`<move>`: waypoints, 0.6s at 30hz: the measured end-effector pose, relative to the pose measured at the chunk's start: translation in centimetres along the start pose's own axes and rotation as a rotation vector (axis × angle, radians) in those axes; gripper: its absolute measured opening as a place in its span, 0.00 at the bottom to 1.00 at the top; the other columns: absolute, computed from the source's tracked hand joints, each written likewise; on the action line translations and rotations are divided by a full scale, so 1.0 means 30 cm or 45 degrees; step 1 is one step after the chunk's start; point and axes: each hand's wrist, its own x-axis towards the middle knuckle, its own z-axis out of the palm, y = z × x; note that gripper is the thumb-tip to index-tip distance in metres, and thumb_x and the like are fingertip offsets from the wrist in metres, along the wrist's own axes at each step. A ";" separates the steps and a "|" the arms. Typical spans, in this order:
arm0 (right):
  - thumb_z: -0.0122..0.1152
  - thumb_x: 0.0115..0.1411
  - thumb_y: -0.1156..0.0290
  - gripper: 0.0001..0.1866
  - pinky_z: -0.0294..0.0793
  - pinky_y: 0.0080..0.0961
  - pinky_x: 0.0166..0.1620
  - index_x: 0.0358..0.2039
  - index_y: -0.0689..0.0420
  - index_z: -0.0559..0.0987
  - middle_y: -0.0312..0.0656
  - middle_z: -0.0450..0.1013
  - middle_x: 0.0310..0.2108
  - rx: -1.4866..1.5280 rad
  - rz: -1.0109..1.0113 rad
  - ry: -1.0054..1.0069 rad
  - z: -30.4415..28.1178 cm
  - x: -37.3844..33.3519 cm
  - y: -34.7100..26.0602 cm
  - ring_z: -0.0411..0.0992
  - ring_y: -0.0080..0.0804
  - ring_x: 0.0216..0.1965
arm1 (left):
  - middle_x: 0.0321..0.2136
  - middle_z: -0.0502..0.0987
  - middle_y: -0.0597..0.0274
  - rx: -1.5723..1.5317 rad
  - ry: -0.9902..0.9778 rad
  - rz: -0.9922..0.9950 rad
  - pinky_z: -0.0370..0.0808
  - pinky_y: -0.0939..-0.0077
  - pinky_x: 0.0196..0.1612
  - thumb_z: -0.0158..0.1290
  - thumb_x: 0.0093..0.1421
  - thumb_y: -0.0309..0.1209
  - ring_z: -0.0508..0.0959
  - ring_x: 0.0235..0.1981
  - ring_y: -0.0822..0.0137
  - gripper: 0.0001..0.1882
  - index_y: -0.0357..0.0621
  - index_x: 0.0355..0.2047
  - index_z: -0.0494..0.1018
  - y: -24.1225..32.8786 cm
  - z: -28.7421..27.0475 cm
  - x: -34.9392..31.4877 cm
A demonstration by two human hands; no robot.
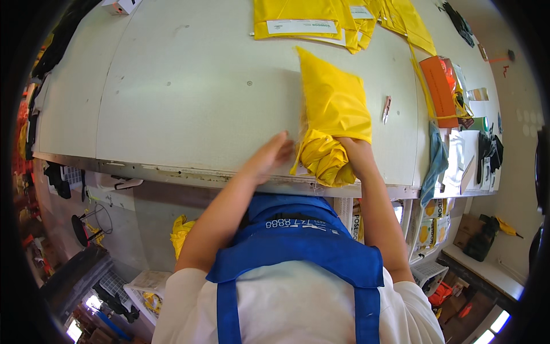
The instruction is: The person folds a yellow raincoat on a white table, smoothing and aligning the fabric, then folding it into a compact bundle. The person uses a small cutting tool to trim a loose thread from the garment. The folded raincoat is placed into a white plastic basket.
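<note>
A yellow plastic bag [338, 94] lies on the table with its mouth toward me. A crumpled bundle of yellow sheeting [326, 159] bulges out of that mouth, close to the table's near edge. My right hand [358, 156] is at the right side of the mouth, against the bundle. Its fingers go in between bag and bundle, so their grip is hidden. Just left of the bundle hovers my left hand [275, 153], slightly blurred. Its fingers are stretched out and nothing shows in them.
Flat yellow packs with white labels [301, 27] lie at the far edge. A red-and-white cutter-like tool [387, 109] lies right of the bag. Farther right are an orange box [439, 92] and a blue cloth [435, 163]. The table's metal edge [195, 175] runs before me.
</note>
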 end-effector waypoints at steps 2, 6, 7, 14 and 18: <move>0.60 0.53 0.67 0.21 0.71 0.25 0.44 0.46 0.65 0.74 0.43 0.74 0.42 0.254 0.139 0.062 -0.006 -0.018 -0.026 0.73 0.33 0.43 | 0.60 0.60 0.56 -0.451 -0.270 -0.055 0.56 0.64 0.62 0.34 0.64 0.57 0.59 0.62 0.63 0.36 0.47 0.64 0.51 -0.016 0.100 0.060; 0.56 0.55 0.68 0.20 0.74 0.28 0.41 0.46 0.65 0.73 0.44 0.74 0.41 0.547 0.255 -0.033 -0.044 -0.067 -0.099 0.74 0.34 0.39 | 0.60 0.61 0.63 -0.464 -0.335 0.008 0.57 0.64 0.61 0.31 0.63 0.60 0.61 0.61 0.63 0.36 0.49 0.64 0.52 -0.014 0.194 0.072; 0.55 0.55 0.68 0.19 0.74 0.28 0.41 0.46 0.65 0.73 0.44 0.74 0.40 0.596 0.253 -0.050 -0.049 -0.072 -0.101 0.75 0.34 0.39 | 0.60 0.61 0.64 -0.455 -0.332 -0.010 0.58 0.64 0.61 0.32 0.63 0.60 0.61 0.61 0.64 0.36 0.50 0.63 0.53 -0.009 0.200 0.067; 0.54 0.58 0.65 0.21 0.74 0.28 0.43 0.48 0.65 0.72 0.44 0.74 0.42 0.708 0.212 0.034 -0.074 -0.088 -0.041 0.74 0.34 0.41 | 0.61 0.58 0.65 -0.454 -0.296 -0.088 0.57 0.64 0.62 0.38 0.63 0.57 0.59 0.62 0.64 0.36 0.51 0.64 0.50 0.029 0.230 0.011; 0.54 0.59 0.63 0.23 0.72 0.27 0.45 0.49 0.66 0.71 0.43 0.73 0.43 0.369 0.125 0.072 -0.114 -0.076 0.039 0.73 0.33 0.44 | 0.63 0.55 0.64 -0.395 -0.347 0.113 0.55 0.66 0.63 0.44 0.61 0.57 0.57 0.63 0.65 0.39 0.51 0.65 0.46 0.025 0.261 -0.007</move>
